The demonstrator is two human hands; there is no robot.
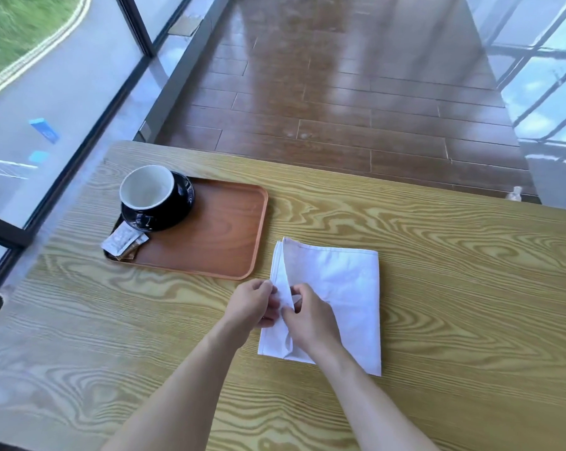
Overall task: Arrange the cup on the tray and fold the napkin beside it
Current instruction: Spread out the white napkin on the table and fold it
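A black cup point(151, 193) with a white inside stands on a black saucer point(164, 219) at the far left corner of the brown wooden tray point(216, 242). Right of the tray, a white napkin point(340, 288) lies folded on the table. My left hand point(252, 304) pinches the napkin's left edge layers. My right hand point(307, 317) pinches the same lifted flap from the right, resting on the cloth. Both hands meet at the napkin's near left part.
Sugar sachets point(122, 242) lie on the tray's near left corner, beside the saucer. The yellow wood-grain table point(437, 255) ends at a far edge over a brown plank floor point(340, 92). A glass window wall point(47, 109) runs along the left.
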